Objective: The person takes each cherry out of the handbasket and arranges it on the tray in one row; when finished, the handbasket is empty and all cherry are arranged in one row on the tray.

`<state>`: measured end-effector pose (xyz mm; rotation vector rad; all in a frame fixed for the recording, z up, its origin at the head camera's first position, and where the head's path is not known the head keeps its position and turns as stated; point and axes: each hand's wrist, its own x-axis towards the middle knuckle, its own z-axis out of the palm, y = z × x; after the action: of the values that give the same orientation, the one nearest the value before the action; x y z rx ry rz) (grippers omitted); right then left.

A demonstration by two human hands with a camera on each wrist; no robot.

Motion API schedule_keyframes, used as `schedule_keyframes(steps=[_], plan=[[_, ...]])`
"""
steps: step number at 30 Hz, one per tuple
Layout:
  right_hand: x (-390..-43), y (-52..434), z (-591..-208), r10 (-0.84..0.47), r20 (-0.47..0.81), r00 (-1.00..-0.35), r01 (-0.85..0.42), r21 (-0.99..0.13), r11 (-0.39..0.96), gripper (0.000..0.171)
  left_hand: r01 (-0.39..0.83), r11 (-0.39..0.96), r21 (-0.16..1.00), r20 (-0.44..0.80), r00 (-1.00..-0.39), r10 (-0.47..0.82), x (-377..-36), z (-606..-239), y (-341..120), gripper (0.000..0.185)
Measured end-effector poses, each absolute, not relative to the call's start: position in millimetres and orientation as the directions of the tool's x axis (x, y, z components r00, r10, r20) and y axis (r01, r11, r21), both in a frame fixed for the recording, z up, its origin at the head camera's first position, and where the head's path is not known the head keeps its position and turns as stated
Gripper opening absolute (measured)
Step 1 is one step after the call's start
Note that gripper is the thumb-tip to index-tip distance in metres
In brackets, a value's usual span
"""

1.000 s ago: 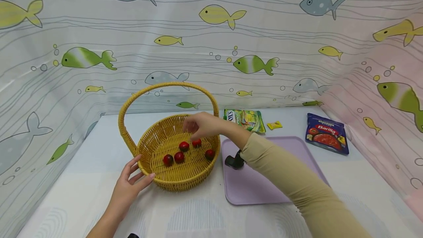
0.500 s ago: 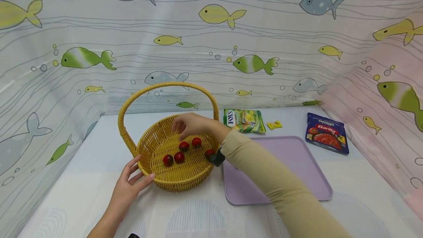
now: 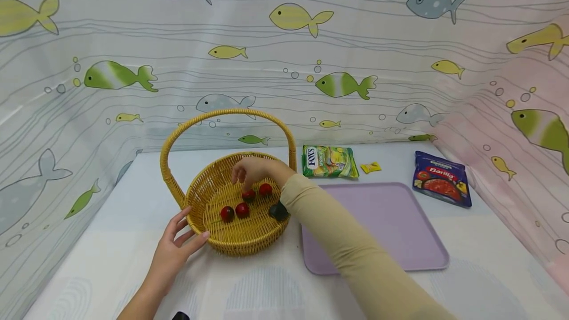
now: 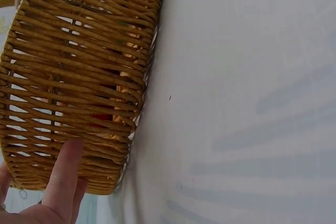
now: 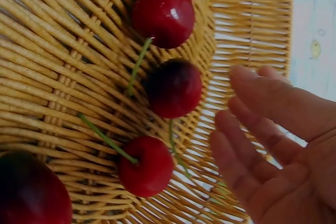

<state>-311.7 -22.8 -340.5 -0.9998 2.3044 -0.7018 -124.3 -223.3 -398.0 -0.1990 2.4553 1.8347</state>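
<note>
The left hand (image 3: pixel 173 248) rests on the near left side of the yellow wicker basket (image 3: pixel 242 247), thumb and fingers spread along its rim; the left wrist view shows a straight finger touching the woven outer wall. This grip is relaxed, not wrapped around anything. The right hand (image 3: pixel 254 172) hangs inside the basket, beneath the arched handle (image 3: pixel 228 112), its grip loose with softly bent fingers and nothing between them. In the right wrist view its fingertips are near, but apart from, the red cherries (image 5: pixel 145 166). Five lie well spread on the basket floor, some with green stems.

A lilac tray (image 3: pixel 393 226) lies right of the basket on the worktop (image 3: pixel 111 241), partly under the beige sleeve (image 3: pixel 342 236). Behind it are a Fox's candy bag (image 3: pixel 330 162) and a yellow wrapped candy (image 3: pixel 371 167); a Barilla pouch (image 3: pixel 441 180) lies farther right.
</note>
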Motion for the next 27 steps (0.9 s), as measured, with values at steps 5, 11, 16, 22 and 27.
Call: schedule_keyframes(steps=[5,11,16,22,27], plan=[[-313,-23,-349,-0.740,-0.351,-0.573,-0.490,-0.577,0.653,0.031,-0.137,0.277,0.951,-0.125,-0.990,-0.058,-124,-397,-223,0.081],[-312,-25,-352,-0.737,-0.403,-0.543,-0.504,-0.545,0.670,0.027,-0.133,0.280,0.951,-0.121,-0.991,-0.060,-123,-397,-224,0.081],[-311,-27,-352,-0.740,-0.408,-0.534,-0.517,-0.535,0.668,0.029,-0.133,0.281,0.950,-0.120,-0.991,-0.060,-124,-396,-222,0.081],[-310,-29,-344,-0.778,-0.352,-0.520,-0.583,-0.519,0.625,0.028,-0.135,0.280,0.951,-0.123,-0.991,-0.061,-123,-396,-223,0.081],[-306,-27,-330,-0.813,-0.301,-0.498,-0.629,-0.520,0.578,0.030,-0.139,0.279,0.950,-0.125,-0.990,-0.066,-122,-396,-223,0.081]])
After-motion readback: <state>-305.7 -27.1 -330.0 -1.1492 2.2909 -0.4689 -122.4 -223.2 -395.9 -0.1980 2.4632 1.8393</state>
